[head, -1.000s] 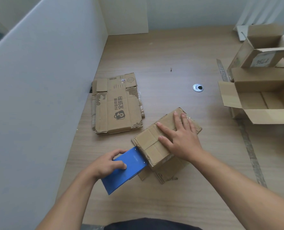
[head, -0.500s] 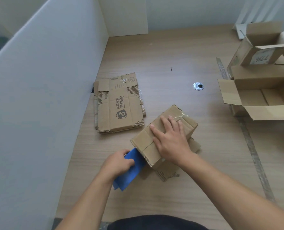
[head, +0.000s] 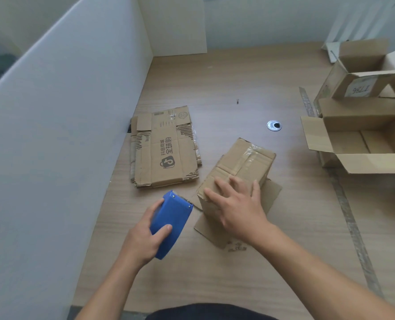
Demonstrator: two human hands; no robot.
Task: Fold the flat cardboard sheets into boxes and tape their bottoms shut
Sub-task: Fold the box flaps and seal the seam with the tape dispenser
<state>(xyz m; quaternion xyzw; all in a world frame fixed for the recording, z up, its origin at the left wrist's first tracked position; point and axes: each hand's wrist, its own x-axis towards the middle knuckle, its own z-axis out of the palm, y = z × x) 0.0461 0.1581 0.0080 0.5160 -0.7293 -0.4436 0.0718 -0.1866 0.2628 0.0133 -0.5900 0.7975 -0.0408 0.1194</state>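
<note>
"全球购" on flat cardboard sheet (head: 166, 146)

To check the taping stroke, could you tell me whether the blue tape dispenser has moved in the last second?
Yes. The blue tape dispenser in the left hand has come off the box end, leftward, nearer the flat cardboard stack.

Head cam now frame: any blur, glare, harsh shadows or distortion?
Head view: soft even light, only faint shadows beside the box; mild sheen on its clear tape; right hand slightly blurred at the fingers; wide-angle stretch toward the frame edges.
</note>
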